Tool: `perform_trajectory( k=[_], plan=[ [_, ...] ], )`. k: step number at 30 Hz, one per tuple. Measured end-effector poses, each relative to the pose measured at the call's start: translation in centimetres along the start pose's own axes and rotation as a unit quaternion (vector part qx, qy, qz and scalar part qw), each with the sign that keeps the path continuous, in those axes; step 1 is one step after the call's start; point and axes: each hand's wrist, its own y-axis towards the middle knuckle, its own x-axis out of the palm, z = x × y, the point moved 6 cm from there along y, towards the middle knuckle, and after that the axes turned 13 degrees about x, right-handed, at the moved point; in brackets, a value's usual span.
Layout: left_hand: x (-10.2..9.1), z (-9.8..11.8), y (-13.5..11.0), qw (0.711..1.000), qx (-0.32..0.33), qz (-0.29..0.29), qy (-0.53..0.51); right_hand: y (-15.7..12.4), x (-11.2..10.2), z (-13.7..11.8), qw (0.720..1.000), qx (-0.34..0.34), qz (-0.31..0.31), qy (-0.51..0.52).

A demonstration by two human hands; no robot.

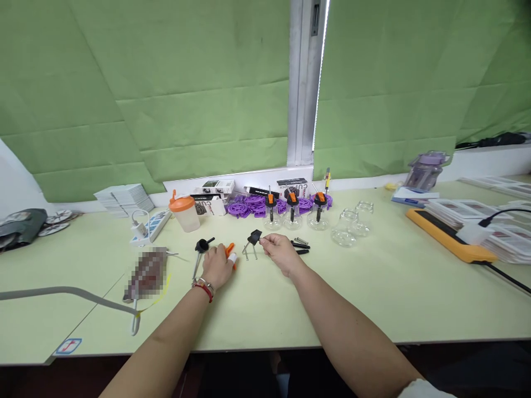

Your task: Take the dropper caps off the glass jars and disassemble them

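Note:
My right hand (280, 253) is closed in a pinch on a small flat black piece (255, 237), held just above the table. Several thin metal rods (250, 254) lie beneath and beside that piece. Over to the left, my left hand (217, 266) has its fingers curled down on orange plastic parts (229, 250), which are partly hidden under it. One digit has a white wrap. Beside this hand lies a black funnel-like part (202, 245) with a metal rod. Black handles (301, 247) and a spring (301, 241) lie just past my right hand.
Three glass jars with black and orange fittings (292, 213) stand at the back, before purple plastic parts (249, 205) and boxes. Two plain glass jars (344, 232) are to the right. An orange-lidded cup (182, 213), a power strip (151, 226) and a grey strap (70, 290) occupy the left.

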Motion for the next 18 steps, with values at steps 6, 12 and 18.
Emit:
perform_trajectory(
  k=[6,12,18],
  plan=[
    [1.5,2.2,1.4,1.0,0.003,-0.009,0.008,-0.1,-0.4,-0.5,0.999,-0.01,0.01,0.035],
    [1.9,3.0,1.8,1.0,0.01,-0.004,0.001,-0.2,-0.9,-0.7,0.998,-0.017,0.022,0.059],
    [-1.6,5.1,0.4,0.98,0.129,0.149,-0.014,-0.8,-0.2,-1.1,0.994,-0.002,-0.025,0.108]
  ],
)
